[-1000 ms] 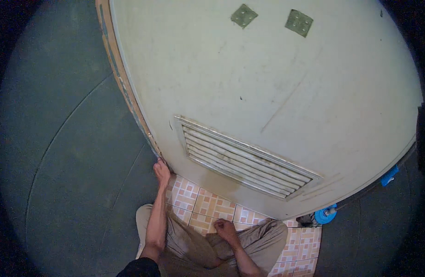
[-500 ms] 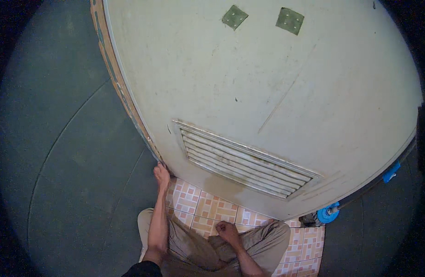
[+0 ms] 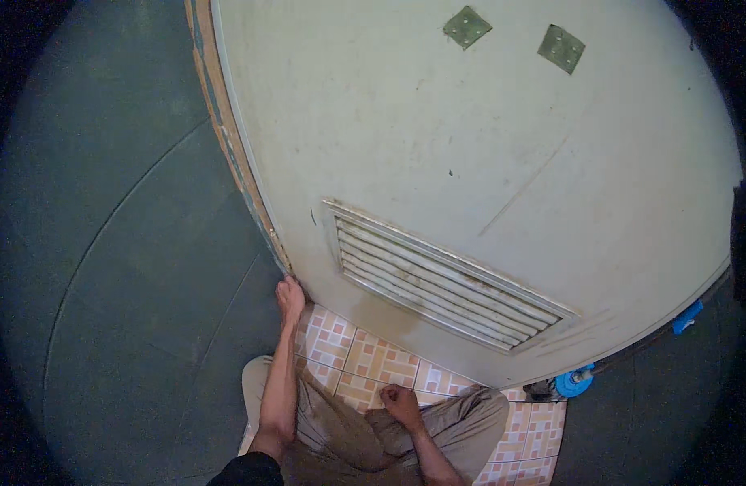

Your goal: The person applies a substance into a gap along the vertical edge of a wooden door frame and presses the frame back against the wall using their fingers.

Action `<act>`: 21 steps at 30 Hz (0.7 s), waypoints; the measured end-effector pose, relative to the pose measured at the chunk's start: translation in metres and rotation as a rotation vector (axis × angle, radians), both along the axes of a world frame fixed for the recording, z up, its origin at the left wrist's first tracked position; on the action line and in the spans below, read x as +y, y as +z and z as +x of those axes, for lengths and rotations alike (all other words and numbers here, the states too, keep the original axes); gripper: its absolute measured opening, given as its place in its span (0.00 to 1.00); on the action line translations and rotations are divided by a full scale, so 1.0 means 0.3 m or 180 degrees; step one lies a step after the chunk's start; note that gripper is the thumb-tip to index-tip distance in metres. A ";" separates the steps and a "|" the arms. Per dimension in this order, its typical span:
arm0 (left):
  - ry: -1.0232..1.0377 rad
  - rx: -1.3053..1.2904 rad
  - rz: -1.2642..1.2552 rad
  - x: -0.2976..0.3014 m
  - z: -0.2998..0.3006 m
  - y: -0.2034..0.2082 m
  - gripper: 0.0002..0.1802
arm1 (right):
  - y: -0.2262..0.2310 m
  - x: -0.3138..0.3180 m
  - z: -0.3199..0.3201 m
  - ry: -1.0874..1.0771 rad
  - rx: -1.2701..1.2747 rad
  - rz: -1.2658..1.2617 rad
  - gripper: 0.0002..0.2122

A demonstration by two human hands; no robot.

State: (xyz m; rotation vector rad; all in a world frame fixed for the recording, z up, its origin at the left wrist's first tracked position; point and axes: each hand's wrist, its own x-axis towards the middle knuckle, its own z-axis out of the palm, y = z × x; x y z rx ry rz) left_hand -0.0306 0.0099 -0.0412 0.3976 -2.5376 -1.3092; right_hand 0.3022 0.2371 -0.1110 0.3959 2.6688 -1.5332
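Note:
A large off-white door stands before me, with a slatted vent low in its face. My left hand is closed around the lower end of the door's left edge, where a worn strip of bare wood runs upward; its fingertips are partly hidden. My right hand hovers over my lap, fingers curled inward and apart from the door. Whatever might be inside that hand is hidden.
Patterned orange and white tiles cover the floor between my legs and the door. To the right, a round blue item sits by a dark object at the door's lower edge. Two green square patches are high on the door. Dark green-grey surfaces flank it.
The door and its vent have shifted rightward in view, most at the top. My left hand stays at the door's edge, slightly higher and further right. My right hand has barely moved.

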 end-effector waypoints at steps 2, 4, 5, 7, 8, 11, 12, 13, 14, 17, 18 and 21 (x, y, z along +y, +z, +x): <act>0.0274 -0.0480 0.0299 -0.074 -0.069 -0.079 0.30 | 0.006 -0.037 -0.022 0.0014 0.0119 0.0051 0.13; 0.0255 -0.0434 0.0276 -0.083 -0.071 -0.101 0.30 | -0.001 -0.033 -0.028 0.0072 0.0135 0.0094 0.13; 0.0196 -0.0396 0.0288 -0.053 -0.064 -0.093 0.30 | -0.006 -0.017 -0.023 0.0053 0.0135 0.0131 0.13; 0.0127 -0.0309 0.0225 0.007 -0.028 -0.040 0.31 | -0.019 0.014 -0.004 -0.0033 0.0154 0.0074 0.13; 0.0113 -0.0220 0.0102 0.020 -0.006 -0.008 0.32 | -0.013 0.017 0.001 -0.0058 0.0145 0.0091 0.13; -0.0248 -0.0029 -0.0179 0.030 0.019 0.047 0.32 | 0.008 0.015 0.002 -0.0179 -0.0003 0.0142 0.13; -0.0197 -0.0029 -0.0222 -0.004 0.008 0.018 0.32 | 0.010 -0.007 -0.007 -0.0141 -0.0011 0.0149 0.13; 0.0063 -0.0136 -0.0002 -0.028 -0.010 -0.020 0.32 | 0.011 -0.028 -0.014 -0.0104 -0.0021 0.0159 0.13; 0.0280 -0.0241 0.0261 -0.015 -0.018 -0.027 0.31 | 0.015 -0.024 -0.015 -0.0098 -0.0020 0.0161 0.13; 0.0281 -0.0202 -0.0006 -0.026 -0.026 -0.037 0.32 | 0.026 -0.032 -0.019 -0.0113 -0.0030 0.0117 0.13; 0.0298 -0.0196 -0.0016 -0.047 -0.023 -0.038 0.32 | 0.027 -0.045 -0.020 -0.0104 -0.0003 0.0026 0.13; -0.0132 0.0083 0.0058 0.049 0.028 0.053 0.32 | -0.006 0.015 -0.001 -0.0174 -0.0019 0.0144 0.13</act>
